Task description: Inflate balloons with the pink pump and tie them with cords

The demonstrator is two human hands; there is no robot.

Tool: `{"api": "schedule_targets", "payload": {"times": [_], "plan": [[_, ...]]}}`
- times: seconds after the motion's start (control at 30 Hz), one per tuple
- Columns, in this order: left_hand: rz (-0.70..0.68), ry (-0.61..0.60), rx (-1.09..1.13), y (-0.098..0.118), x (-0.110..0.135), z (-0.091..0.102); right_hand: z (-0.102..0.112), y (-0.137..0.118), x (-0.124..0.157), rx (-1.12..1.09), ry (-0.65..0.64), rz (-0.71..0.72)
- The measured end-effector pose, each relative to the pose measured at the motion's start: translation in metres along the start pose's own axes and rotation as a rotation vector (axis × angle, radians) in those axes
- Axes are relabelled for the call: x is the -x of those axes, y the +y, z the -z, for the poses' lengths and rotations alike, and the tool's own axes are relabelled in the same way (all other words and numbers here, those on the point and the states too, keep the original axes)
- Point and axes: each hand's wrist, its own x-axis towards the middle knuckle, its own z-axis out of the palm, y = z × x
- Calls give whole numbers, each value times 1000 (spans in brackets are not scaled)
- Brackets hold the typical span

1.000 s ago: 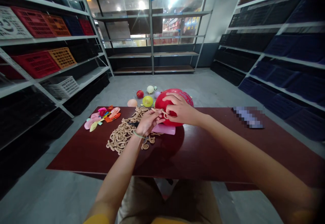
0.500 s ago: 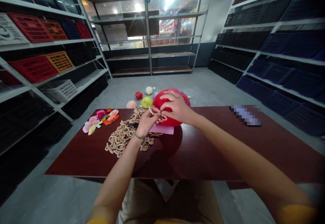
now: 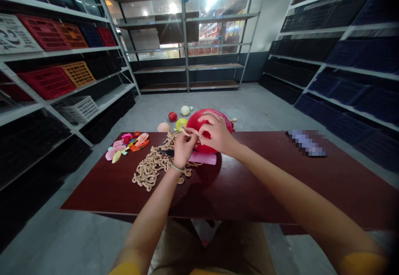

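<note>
Just above the table's far edge, my left hand (image 3: 184, 145) is closed, its thumb and fingers pinching a beige rope-like strand (image 3: 186, 132). My right hand (image 3: 215, 133) meets it fingertip to fingertip, thumb and forefinger pinched at the same spot with the other fingers raised. Right behind the hands is a red inflated balloon (image 3: 207, 145) with pale print; its knot is hidden. Under my left hand a tangled heap of the same beige strands (image 3: 148, 168) spreads over the table. A pink-purple cylinder (image 3: 204, 158), apparently a balloon pump, lies below the balloon, beside a black part (image 3: 166, 152).
Limp coloured balloons (image 3: 127, 146) lie at the left of the dark red table (image 3: 258, 183). A pixelated flat object (image 3: 307, 143) rests at the right. Small inflated balloons (image 3: 172, 116) are beyond the far edge. Shelves with crates (image 3: 46, 82) stand left and right.
The view has shifted slightly. My left hand has turned a little more upright, and the strand's loop under my right fingers no longer shows. Both hands remain pinched together before the red balloon.
</note>
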Motion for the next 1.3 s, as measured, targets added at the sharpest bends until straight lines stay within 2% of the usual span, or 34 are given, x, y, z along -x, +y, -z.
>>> {"api": "schedule_targets", "payload": {"times": [0.1, 0.2, 0.3, 0.77, 0.9, 1.1, 1.17, 1.3], "plan": [[-54, 25, 55, -7, 3, 0, 4, -1, 1, -7, -7, 13], [-96, 2, 100, -13, 4, 3, 14, 1, 0, -37, -56, 37], [-119, -17, 110, -15, 4, 5, 20, 2, -1, -56, -44, 16], [-83, -90, -7, 1, 10, 7, 20, -6, -1, 5, -106, 31], [-68, -84, -11, 0, 9, 6, 20, -9, -1, 104, -72, 45], [-55, -70, -10, -8, 9, 3, 27, -5, 3, 346, -121, 208], [-49, -70, -25, -7, 9, 3, 29, -3, 4, 325, -102, 187], [-47, -76, -65, -3, 9, 4, 31, -2, 6, 111, -73, 108]]}}
